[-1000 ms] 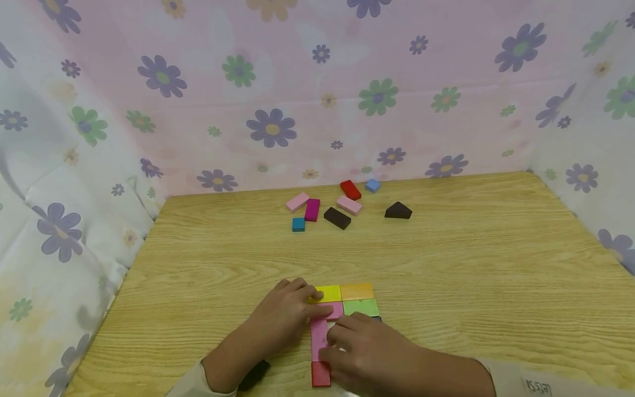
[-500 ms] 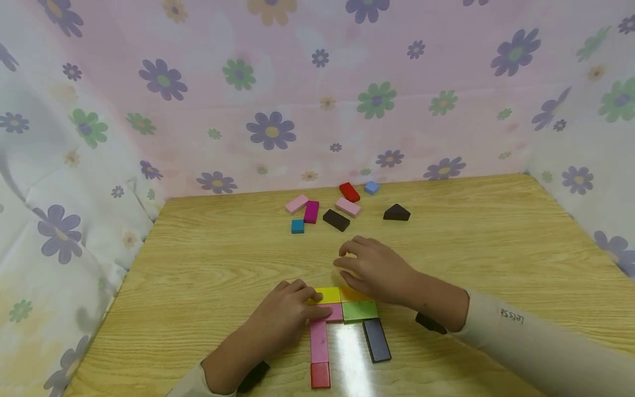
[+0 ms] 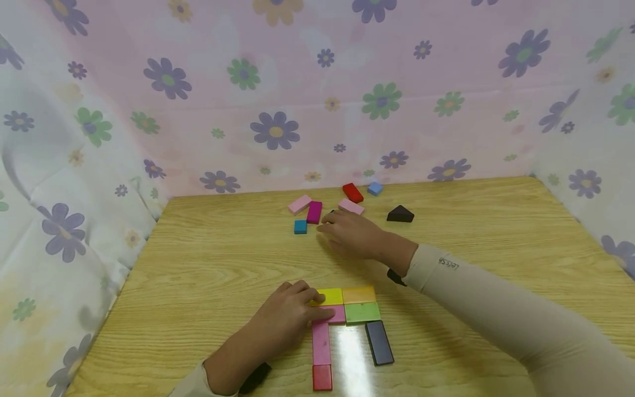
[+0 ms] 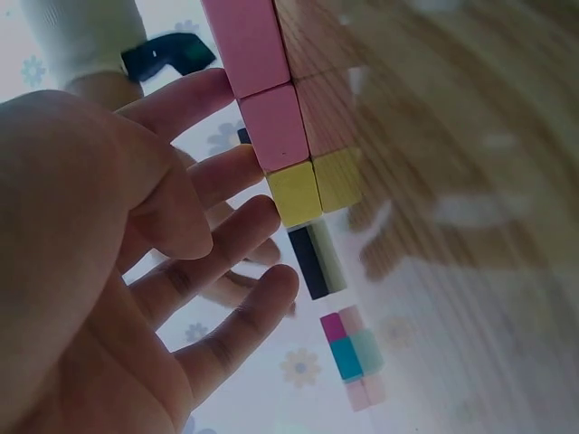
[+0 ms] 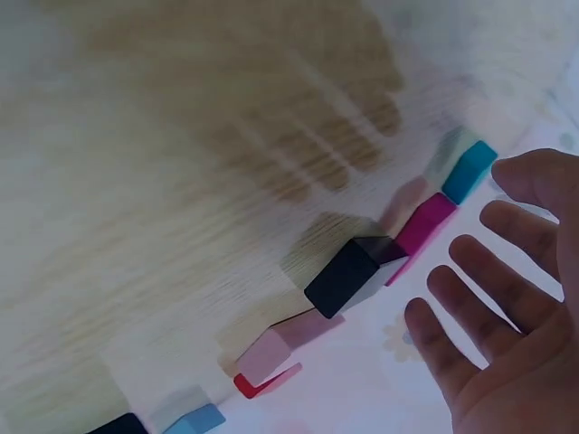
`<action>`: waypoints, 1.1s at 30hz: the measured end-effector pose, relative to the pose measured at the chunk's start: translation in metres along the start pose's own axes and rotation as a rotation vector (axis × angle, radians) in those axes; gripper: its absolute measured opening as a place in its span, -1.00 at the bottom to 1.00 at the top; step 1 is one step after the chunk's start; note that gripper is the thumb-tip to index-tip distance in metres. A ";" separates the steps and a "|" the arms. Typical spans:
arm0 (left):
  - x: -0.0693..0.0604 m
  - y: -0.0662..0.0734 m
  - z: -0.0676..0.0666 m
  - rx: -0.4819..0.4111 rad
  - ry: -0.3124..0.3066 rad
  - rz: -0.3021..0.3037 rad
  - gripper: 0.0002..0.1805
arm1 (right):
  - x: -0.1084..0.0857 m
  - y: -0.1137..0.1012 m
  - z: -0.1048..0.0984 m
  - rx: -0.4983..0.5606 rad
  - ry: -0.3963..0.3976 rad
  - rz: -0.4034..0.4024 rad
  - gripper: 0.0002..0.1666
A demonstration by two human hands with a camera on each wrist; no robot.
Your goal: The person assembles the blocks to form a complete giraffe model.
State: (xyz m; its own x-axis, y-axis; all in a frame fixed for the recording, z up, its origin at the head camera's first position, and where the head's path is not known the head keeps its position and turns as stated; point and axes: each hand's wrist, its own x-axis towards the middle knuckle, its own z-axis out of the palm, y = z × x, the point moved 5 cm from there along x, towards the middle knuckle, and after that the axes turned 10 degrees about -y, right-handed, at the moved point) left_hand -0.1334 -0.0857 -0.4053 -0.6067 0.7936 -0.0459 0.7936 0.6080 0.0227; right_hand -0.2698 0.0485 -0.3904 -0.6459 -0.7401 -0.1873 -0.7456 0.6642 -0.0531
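My left hand rests its fingertips against the left side of the yellow block and the pink block. Beside these lie an orange block and a green block. A long pink block and a red block run down from the left, and a dark grey block slants below the green one. Farther back, my right hand hovers with loose, spread fingers over a black block, mostly hidden in the head view. The right wrist view shows nothing held.
Around the right hand lie a teal block, a magenta block and pale pink blocks, one of them at the left. A red block, a light blue block and a black triangular block sit near the flowered cloth.
My right hand has left the near blocks and moved away from me to the loose blocks at the back, uncovering the dark grey block. The left hand keeps its place.
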 end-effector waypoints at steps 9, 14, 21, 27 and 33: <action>-0.001 0.001 -0.001 -0.002 0.013 0.005 -0.58 | 0.037 0.005 0.011 0.009 -0.110 0.032 -0.42; 0.000 0.001 -0.002 0.012 0.018 0.010 -0.58 | 0.043 0.002 0.010 0.029 -0.115 0.017 -0.36; 0.000 0.000 -0.001 0.006 0.013 0.014 -0.57 | 0.041 -0.002 0.007 0.069 -0.151 -0.011 -0.36; 0.000 0.000 -0.002 0.010 0.018 0.015 -0.57 | 0.041 -0.005 0.007 -0.038 -0.138 -0.015 -0.42; 0.000 0.000 -0.001 0.005 0.012 0.011 -0.56 | 0.041 -0.014 0.007 -0.081 -0.090 -0.081 -0.53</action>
State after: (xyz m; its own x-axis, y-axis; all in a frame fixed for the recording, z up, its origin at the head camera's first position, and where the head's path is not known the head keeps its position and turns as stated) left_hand -0.1329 -0.0856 -0.4045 -0.5986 0.8004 -0.0334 0.8003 0.5993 0.0179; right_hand -0.2849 0.0100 -0.4043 -0.5686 -0.7761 -0.2727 -0.8078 0.5894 0.0070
